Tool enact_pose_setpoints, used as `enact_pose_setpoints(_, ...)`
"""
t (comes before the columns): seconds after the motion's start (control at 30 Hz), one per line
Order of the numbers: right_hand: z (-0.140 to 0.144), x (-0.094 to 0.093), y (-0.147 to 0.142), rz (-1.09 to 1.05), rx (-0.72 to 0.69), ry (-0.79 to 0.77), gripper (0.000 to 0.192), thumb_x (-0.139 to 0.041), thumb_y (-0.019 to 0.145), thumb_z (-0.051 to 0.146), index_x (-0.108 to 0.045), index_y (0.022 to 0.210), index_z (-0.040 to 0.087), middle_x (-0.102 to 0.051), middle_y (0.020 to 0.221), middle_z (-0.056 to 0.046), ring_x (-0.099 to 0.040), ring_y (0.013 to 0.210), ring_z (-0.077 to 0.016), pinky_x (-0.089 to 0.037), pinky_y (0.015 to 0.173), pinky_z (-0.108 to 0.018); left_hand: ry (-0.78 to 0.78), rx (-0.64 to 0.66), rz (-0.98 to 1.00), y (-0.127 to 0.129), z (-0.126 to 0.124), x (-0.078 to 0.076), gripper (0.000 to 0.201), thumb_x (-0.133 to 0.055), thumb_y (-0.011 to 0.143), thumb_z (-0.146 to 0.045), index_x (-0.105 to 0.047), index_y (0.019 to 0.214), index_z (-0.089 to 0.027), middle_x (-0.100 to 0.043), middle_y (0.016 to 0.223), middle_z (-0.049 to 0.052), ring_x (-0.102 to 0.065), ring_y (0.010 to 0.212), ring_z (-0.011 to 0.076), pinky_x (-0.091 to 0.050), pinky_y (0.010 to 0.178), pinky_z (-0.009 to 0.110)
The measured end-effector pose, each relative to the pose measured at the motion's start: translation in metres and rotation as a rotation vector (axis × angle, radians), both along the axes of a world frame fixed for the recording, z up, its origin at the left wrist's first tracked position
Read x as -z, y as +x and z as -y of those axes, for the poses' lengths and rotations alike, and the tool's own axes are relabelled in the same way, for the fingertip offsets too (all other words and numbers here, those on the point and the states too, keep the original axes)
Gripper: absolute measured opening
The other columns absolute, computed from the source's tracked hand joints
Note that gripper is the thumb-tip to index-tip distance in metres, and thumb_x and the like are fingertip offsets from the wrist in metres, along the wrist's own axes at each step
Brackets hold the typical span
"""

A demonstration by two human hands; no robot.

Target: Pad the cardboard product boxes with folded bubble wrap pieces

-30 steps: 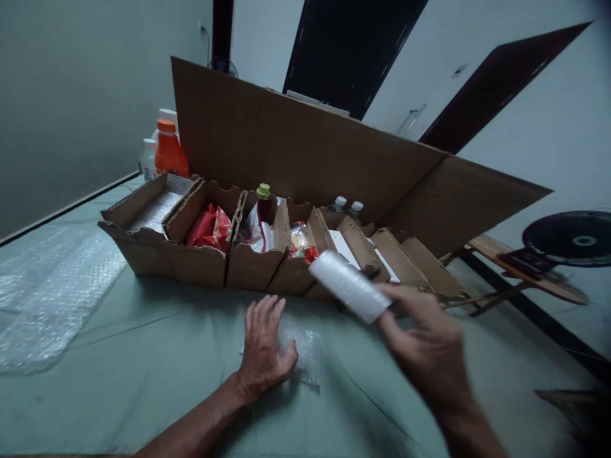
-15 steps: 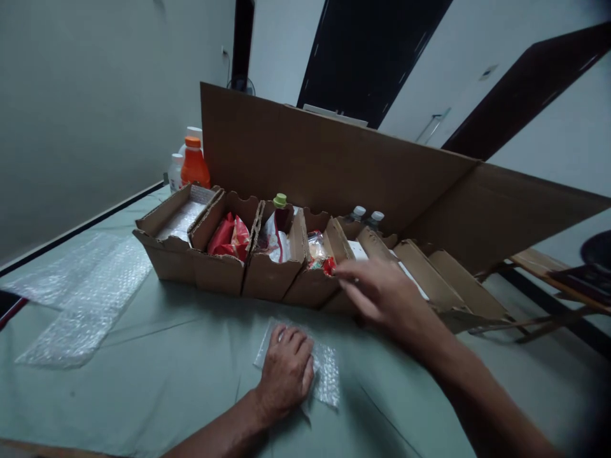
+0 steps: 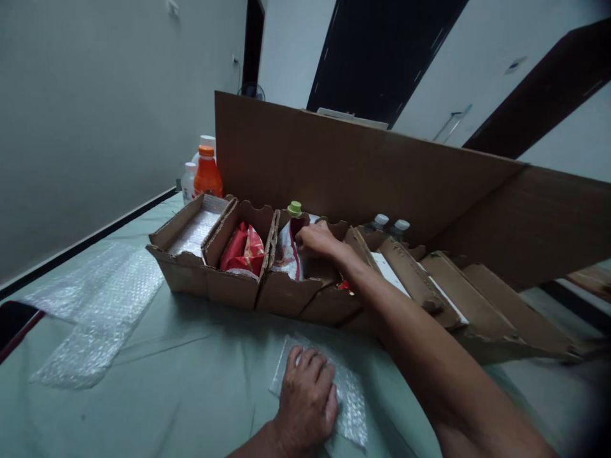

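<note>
My left hand (image 3: 308,397) lies with curled fingers on a small piece of bubble wrap (image 3: 351,407) and holds it to the table. My right hand (image 3: 316,240) reaches into the third compartment of a row of cardboard bins (image 3: 281,296). Its bent fingers close at the top edge of a white and dark-red bag (image 3: 287,251); the fingertips are partly hidden. Left of this bag, red packets (image 3: 243,251) fill the second compartment. Folded bubble wrap (image 3: 195,232) lies in the first. Under my right forearm a bit of red wrapper (image 3: 344,285) shows.
A larger sheet of bubble wrap (image 3: 102,315) lies on the green-covered table (image 3: 191,381) at the left. Behind the bins stand an orange bottle (image 3: 208,175), white-capped bottles (image 3: 401,228) and a tall cardboard panel (image 3: 334,159). More slanted bins (image 3: 487,302) continue to the right.
My right hand has moved left and forward, from above the bins' front edge to the white and dark-red bag. My left hand stays on the small bubble wrap. The view has shifted slightly.
</note>
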State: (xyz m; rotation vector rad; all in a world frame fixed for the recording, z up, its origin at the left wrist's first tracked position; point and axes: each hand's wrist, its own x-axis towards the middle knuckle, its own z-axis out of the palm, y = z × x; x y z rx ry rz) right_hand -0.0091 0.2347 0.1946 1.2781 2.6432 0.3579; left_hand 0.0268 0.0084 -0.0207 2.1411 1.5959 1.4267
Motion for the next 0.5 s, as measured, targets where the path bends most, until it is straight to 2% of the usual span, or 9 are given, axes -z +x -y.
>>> enact_pose_setpoints(0.07,0.021,-0.017,0.025,-0.093,0.024,0.11,0.013,-0.06,0.089,0.021,-0.07,0.09,0.014,-0.072,0.105,-0.014,-0.063,0.105,-0.0275,-0.042,0.091,-0.039,0.01,-0.029,-0.002,-0.002,0.002,-0.003,0.035,-0.055,0.083,-0.013,-0.059,0.117,-0.02,-0.067,0.115,0.01,-0.06,0.11,0.0268,-0.045,0.104,0.051)
enact_pose_setpoints(0.13,0.054,-0.03,0.059,-0.247,0.043,0.272,0.019,-0.05,0.092,0.019,-0.068,0.098,0.015,-0.068,0.12,-0.015,-0.059,0.116,-0.0292,-0.04,0.095,-0.042,0.031,-0.102,0.009,-0.005,0.004,-0.005,0.051,-0.056,0.083,-0.014,-0.05,0.134,-0.017,-0.057,0.134,0.016,-0.054,0.123,0.0302,-0.045,0.104,0.053)
enact_pose_setpoints(0.17,0.074,-0.032,0.079,-0.334,0.052,0.356,0.02,-0.048,0.093,0.019,-0.066,0.1,0.016,-0.066,0.125,-0.014,-0.058,0.119,-0.0281,-0.04,0.097,-0.042,0.046,-0.144,0.02,-0.005,0.004,-0.006,0.06,-0.057,0.083,-0.015,-0.043,0.142,-0.017,-0.048,0.145,0.019,-0.048,0.131,0.0323,-0.043,0.105,0.054)
enact_pose_setpoints(0.23,0.117,-0.019,0.119,-0.74,-0.027,0.618,0.009,-0.054,0.091,0.021,-0.063,0.088,0.019,-0.07,0.114,-0.011,-0.063,0.112,-0.0255,-0.044,0.094,-0.039,0.084,-0.198,0.039,-0.006,0.006,-0.006,0.076,-0.06,0.083,-0.02,-0.027,0.152,-0.017,-0.029,0.158,0.021,-0.035,0.142,0.0355,-0.039,0.109,0.057)
enact_pose_setpoints(0.3,0.16,0.016,0.152,-0.934,-0.048,0.734,0.004,-0.061,0.09,0.024,-0.061,0.088,0.021,-0.072,0.108,-0.01,-0.067,0.104,-0.0243,-0.049,0.09,-0.038,0.139,-0.218,0.044,-0.005,0.008,-0.007,0.086,-0.062,0.083,-0.022,-0.017,0.156,-0.018,-0.017,0.163,0.02,-0.027,0.147,0.036,-0.035,0.113,0.057)
enact_pose_setpoints(0.37,0.196,0.067,0.173,-0.937,0.003,0.708,0.003,-0.062,0.09,0.024,-0.061,0.088,0.022,-0.073,0.105,-0.009,-0.07,0.097,-0.0235,-0.051,0.082,-0.036,0.205,-0.218,0.037,-0.005,0.009,-0.007,0.09,-0.062,0.083,-0.021,-0.012,0.158,-0.019,-0.011,0.166,0.019,-0.021,0.151,0.0352,-0.029,0.116,0.057)
enact_pose_setpoints(0.43,0.222,0.116,0.181,-0.91,0.008,0.552,0.009,-0.056,0.094,0.024,-0.061,0.087,0.022,-0.074,0.098,-0.008,-0.071,0.089,-0.022,-0.052,0.074,-0.034,0.25,-0.13,-0.01,-0.007,0.011,-0.006,0.086,-0.061,0.082,-0.019,-0.017,0.156,-0.02,-0.016,0.165,0.018,-0.019,0.152,0.0343,-0.023,0.119,0.057)
enact_pose_setpoints(0.5,0.239,0.146,0.186,-0.878,-0.04,0.328,0.015,-0.052,0.095,0.022,-0.063,0.085,0.022,-0.075,0.089,-0.004,-0.072,0.081,-0.0198,-0.054,0.071,-0.032,0.222,0.07,-0.1,-0.01,0.012,-0.007,0.073,-0.06,0.082,-0.022,-0.033,0.149,-0.021,-0.036,0.158,0.016,-0.027,0.15,0.0326,-0.018,0.121,0.055)
